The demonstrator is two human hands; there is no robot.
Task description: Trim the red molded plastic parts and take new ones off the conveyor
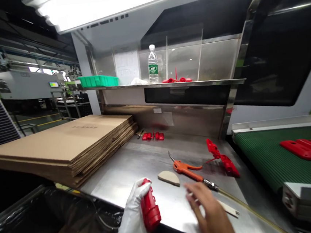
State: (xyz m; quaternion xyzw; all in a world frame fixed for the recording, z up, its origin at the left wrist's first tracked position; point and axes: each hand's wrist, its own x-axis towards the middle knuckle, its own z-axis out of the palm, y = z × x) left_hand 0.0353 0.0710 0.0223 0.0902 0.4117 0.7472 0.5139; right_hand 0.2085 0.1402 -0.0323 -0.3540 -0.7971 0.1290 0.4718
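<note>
My left hand (132, 214), in a white glove, grips a red plastic part (150, 206) upright at the front edge of the steel table (138, 162). My bare right hand (208, 210) hovers blurred just right of it, fingers apart, over a flat wooden stick (229, 209) and near the hose end of an orange air blow gun (189, 171). A tan semicircular pad (169, 177) lies between the two hands, a little farther back.
A stack of flat cardboard (61, 144) fills the left of the table. More red parts lie at the back (153, 135), to the right (222, 157) and on the green conveyor belt (266, 157). A shelf holds a water bottle (152, 64) and a green tray (98, 81).
</note>
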